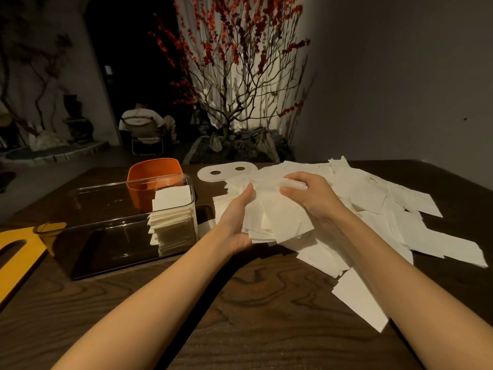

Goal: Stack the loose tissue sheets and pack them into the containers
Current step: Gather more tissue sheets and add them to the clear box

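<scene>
Left hand (237, 222) cups the near-left edge of a gathered bundle of tissue sheets (277, 217), thumb up along its side and fingers under it. Right hand (312, 198) lies on the bundle's far-right side, fingers curled and pinching a top sheet. The bundle sits between the two hands, ragged at its edges and not yet squared; it overlies the near-left margin of the loose tissue pile (386, 209).

That pile spreads right of the right hand and toward the viewer across the desk (240, 303).

Left of the left hand, just beside it, stands the clear container (128, 225). A finished tissue stack (173, 222) fills its right end; the rest of it appears unfilled. Its long axis runs left to right. The left hand is the nearer to it.

Judgement: the bundle needs squaring, then a short carry leftward over the container's right wall.

Beyond the container stands an orange tub (154, 174); a white lid with two holes (226, 172) lies beyond the hands.
</scene>
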The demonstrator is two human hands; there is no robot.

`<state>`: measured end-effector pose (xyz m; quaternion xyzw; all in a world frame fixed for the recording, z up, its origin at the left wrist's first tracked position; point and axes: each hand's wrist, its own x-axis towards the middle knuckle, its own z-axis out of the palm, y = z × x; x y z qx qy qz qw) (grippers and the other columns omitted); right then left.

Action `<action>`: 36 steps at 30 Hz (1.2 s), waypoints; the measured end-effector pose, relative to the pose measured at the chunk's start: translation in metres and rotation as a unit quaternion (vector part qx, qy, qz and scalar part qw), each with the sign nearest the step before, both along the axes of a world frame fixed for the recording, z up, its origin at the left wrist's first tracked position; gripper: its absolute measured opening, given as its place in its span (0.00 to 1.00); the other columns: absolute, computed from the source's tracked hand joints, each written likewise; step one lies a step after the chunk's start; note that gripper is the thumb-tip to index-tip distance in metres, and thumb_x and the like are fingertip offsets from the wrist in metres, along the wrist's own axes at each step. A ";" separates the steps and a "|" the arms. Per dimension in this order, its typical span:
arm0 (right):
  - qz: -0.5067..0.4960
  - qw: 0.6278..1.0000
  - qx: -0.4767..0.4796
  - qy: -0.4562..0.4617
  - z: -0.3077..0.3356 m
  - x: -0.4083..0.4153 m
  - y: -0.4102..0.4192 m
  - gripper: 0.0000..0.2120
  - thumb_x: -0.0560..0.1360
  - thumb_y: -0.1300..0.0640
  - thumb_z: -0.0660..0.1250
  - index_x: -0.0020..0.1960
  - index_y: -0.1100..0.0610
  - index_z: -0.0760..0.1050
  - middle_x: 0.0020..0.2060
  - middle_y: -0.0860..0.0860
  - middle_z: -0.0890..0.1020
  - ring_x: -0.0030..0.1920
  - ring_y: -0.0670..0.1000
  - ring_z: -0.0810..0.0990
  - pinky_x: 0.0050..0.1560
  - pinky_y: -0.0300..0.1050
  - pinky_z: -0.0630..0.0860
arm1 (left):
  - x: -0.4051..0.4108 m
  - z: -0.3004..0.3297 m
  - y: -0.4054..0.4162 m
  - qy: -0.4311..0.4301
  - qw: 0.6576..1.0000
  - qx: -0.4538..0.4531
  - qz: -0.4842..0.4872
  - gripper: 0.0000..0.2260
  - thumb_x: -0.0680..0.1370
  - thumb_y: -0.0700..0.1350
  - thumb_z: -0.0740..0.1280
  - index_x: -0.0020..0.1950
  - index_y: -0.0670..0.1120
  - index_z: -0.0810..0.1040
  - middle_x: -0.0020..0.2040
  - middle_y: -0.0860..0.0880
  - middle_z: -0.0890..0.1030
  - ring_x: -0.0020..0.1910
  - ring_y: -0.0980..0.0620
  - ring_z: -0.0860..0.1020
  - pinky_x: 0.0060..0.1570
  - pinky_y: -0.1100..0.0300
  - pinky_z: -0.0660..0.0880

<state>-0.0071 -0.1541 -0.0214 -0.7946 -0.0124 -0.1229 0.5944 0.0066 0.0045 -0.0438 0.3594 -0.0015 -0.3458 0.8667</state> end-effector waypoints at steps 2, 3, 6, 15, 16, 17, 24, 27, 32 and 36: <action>0.041 0.998 0.034 0.018 0.004 -0.003 0.000 0.05 0.76 0.56 0.68 0.49 0.46 0.76 0.48 0.46 0.80 0.48 0.48 0.80 0.44 0.42 0.77 | 0.003 -0.004 -0.002 -0.002 1.000 -0.027 -0.015 0.21 0.81 0.58 0.59 0.67 0.46 0.73 0.60 0.40 0.79 0.59 0.39 0.77 0.43 0.45 0.81; 0.062 0.997 0.046 0.026 0.005 -0.003 0.001 0.05 0.76 0.56 0.69 0.49 0.46 0.76 0.48 0.47 0.81 0.49 0.49 0.81 0.45 0.44 0.78 | 0.003 -0.006 -0.003 -0.006 0.999 -0.037 -0.025 0.21 0.81 0.57 0.60 0.67 0.46 0.73 0.59 0.40 0.79 0.58 0.40 0.77 0.45 0.45 0.81; 0.093 0.993 0.068 0.035 0.006 -0.004 0.005 0.05 0.75 0.55 0.69 0.49 0.47 0.77 0.47 0.47 0.83 0.47 0.49 0.82 0.41 0.41 0.78 | -0.005 -0.005 -0.007 -0.020 0.995 -0.068 -0.075 0.15 0.80 0.51 0.64 0.60 0.42 0.77 0.51 0.40 0.80 0.51 0.42 0.80 0.42 0.49 0.81; 0.027 0.983 -0.158 -0.087 -0.011 0.005 0.016 0.12 0.77 0.59 0.67 0.58 0.50 0.76 0.56 0.46 0.77 0.56 0.46 0.74 0.55 0.39 0.72 | -0.005 -0.007 -0.012 -0.043 0.998 -0.016 -0.047 0.29 0.76 0.69 0.55 0.63 0.47 0.74 0.50 0.42 0.81 0.51 0.43 0.80 0.49 0.51 0.79; 0.041 0.979 -0.176 -0.094 -0.010 0.004 0.015 0.13 0.77 0.59 0.66 0.59 0.48 0.76 0.59 0.46 0.75 0.58 0.46 0.71 0.58 0.40 0.69 | -0.005 -0.006 -0.011 -0.045 0.998 -0.007 -0.050 0.30 0.76 0.70 0.55 0.63 0.48 0.73 0.50 0.41 0.81 0.50 0.43 0.80 0.48 0.51 0.80; 0.059 0.976 -0.188 -0.097 -0.009 0.003 0.014 0.13 0.77 0.58 0.66 0.59 0.45 0.75 0.61 0.46 0.74 0.61 0.46 0.69 0.61 0.42 0.66 | -0.006 -0.005 -0.011 -0.045 0.997 0.002 -0.055 0.30 0.76 0.70 0.55 0.64 0.48 0.73 0.49 0.41 0.81 0.49 0.43 0.80 0.45 0.51 0.80; 0.132 0.971 -0.181 -0.086 -0.005 0.007 0.008 0.12 0.76 0.55 0.68 0.49 0.37 0.74 0.62 0.41 0.70 0.67 0.47 0.66 0.70 0.50 0.61 | -0.008 -0.004 -0.009 -0.070 0.994 0.038 -0.069 0.27 0.74 0.69 0.57 0.63 0.50 0.72 0.48 0.42 0.81 0.49 0.43 0.81 0.42 0.54 0.81; 0.123 0.974 -0.173 -0.079 -0.005 0.007 0.009 0.05 0.76 0.51 0.68 0.47 0.41 0.75 0.64 0.43 0.71 0.67 0.47 0.66 0.61 0.44 0.69 | -0.006 -0.006 -0.009 -0.068 0.995 0.041 -0.066 0.27 0.75 0.68 0.58 0.63 0.50 0.73 0.48 0.42 0.82 0.49 0.43 0.81 0.41 0.55 0.81; 0.052 0.998 -0.011 0.022 -0.009 0.000 0.011 0.09 0.77 0.45 0.64 0.53 0.47 0.76 0.58 0.45 0.75 0.51 0.51 0.78 0.35 0.41 0.72 | -0.006 -0.007 -0.010 -0.058 0.996 0.010 -0.073 0.31 0.73 0.70 0.57 0.62 0.47 0.74 0.49 0.40 0.80 0.49 0.43 0.79 0.45 0.51 0.80; 0.049 0.998 0.003 0.049 -0.012 -0.002 0.011 0.10 0.78 0.46 0.63 0.51 0.52 0.77 0.48 0.50 0.80 0.44 0.51 0.82 0.36 0.41 0.74 | -0.006 -0.008 -0.012 -0.063 0.994 0.022 -0.088 0.28 0.73 0.66 0.62 0.61 0.45 0.75 0.46 0.41 0.80 0.45 0.45 0.79 0.47 0.52 0.78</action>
